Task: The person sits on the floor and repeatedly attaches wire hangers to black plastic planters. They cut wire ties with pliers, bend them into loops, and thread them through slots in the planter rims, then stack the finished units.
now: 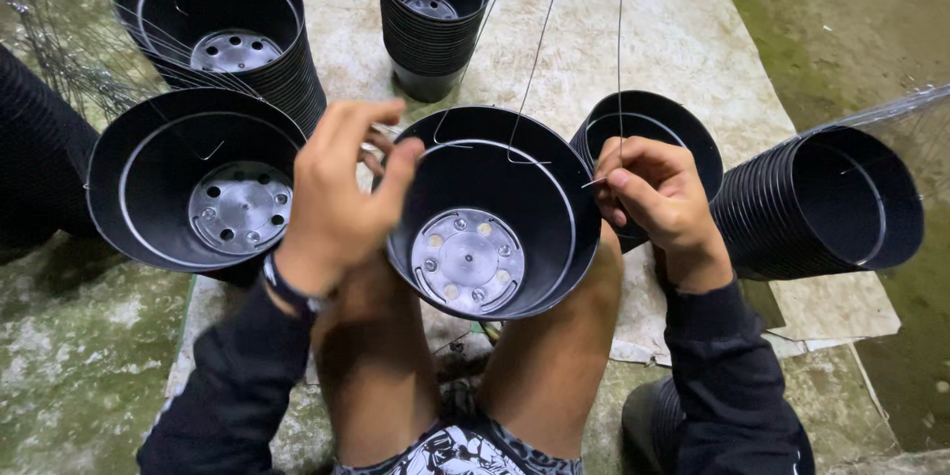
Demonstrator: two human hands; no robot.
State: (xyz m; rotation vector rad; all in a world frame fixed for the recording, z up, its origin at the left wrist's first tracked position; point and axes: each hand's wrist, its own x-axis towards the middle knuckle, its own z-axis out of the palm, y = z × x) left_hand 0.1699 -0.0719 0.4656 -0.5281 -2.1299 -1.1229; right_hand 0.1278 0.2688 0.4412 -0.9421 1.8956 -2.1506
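A black plastic pot (505, 188) with a holed round base rests between my knees, tipped toward me. My left hand (341, 193) pinches the pot's left rim, where a thin wire hook sits. At the pot's right rim, my right hand (658, 200) pinches a thin metal wire (620, 49) that runs straight up out of view. Two more wires (539, 49) rise from the pot's far rim, hooked into it.
Stacks of black pots surround me: one at the left (188, 183), one at the back left (223, 15), one at the back centre (435, 0), one behind my right hand (673, 124), one lying sideways at the right (831, 203). Loose wires (59, 49) lie at the far left. A pale board (683, 30) covers the ground.
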